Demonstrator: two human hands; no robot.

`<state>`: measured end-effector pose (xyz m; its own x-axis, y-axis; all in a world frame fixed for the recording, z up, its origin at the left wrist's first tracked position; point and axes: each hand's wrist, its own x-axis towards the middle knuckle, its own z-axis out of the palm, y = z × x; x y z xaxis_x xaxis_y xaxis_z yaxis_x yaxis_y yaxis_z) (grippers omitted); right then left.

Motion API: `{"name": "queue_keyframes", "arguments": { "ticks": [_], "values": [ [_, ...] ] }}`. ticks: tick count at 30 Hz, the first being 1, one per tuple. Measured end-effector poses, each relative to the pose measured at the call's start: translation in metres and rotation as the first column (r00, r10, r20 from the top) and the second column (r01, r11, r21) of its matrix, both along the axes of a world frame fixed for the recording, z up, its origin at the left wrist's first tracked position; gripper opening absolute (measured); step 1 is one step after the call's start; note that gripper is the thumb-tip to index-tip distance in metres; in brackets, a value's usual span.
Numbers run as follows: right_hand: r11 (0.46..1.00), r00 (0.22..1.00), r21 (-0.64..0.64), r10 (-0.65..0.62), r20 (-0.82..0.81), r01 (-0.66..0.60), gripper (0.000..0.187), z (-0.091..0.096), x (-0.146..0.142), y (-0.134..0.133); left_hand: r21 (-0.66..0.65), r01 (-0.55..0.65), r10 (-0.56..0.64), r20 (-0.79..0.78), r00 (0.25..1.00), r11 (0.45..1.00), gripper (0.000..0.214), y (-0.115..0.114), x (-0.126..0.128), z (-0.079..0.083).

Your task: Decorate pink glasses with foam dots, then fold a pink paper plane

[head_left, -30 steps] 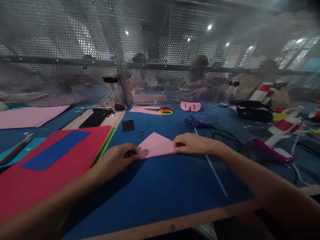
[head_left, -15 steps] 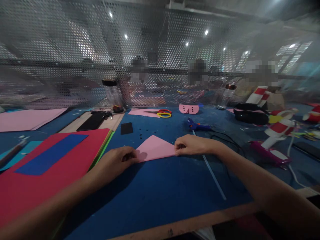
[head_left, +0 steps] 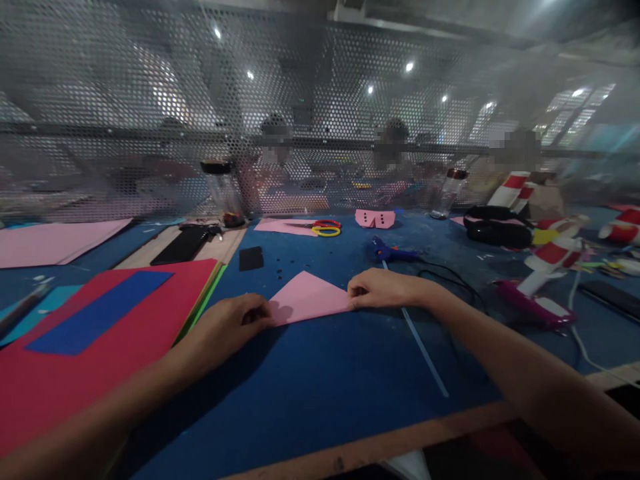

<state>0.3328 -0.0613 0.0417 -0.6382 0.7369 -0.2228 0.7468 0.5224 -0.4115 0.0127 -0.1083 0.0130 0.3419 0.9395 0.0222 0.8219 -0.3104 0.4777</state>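
A pink sheet of paper folded into a triangle lies on the blue tabletop, its peak pointing away from me. My left hand pinches its left corner. At the opposite corner, my right hand has its fingers closed on the paper. Just beyond my right hand lies a blue glue gun with a long clear glue stick running from it toward me. A small black paper square lies beyond my left hand.
Red sheets with a blue strip on top lie at left. Scissors rest on pink paper at the back, near a dotted pink cutout. A purple glue gun lies right. Perforated metal screening stands behind, people beyond.
The view has shifted very slightly. Both hands keep the same hold on the folded pink paper, and nothing else has visibly moved.
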Motion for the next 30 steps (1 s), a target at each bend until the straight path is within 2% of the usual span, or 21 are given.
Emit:
{"name": "queue_keyframes", "arguments": {
  "ticks": [6,30],
  "values": [
    [1.0,0.999,0.022,-0.019,0.048,0.018,0.03,0.0013,0.0007,0.0004,0.002,0.013,-0.013,0.004,1.0,1.0,0.035,0.002,-0.0015,-0.0022],
    [0.999,0.999,0.024,-0.024,0.045,0.023,0.028,-0.002,0.0015,0.0015,-0.017,0.003,-0.003,0.005,1.0,1.0,0.031,0.0014,-0.0019,-0.0026]
  ]
}}
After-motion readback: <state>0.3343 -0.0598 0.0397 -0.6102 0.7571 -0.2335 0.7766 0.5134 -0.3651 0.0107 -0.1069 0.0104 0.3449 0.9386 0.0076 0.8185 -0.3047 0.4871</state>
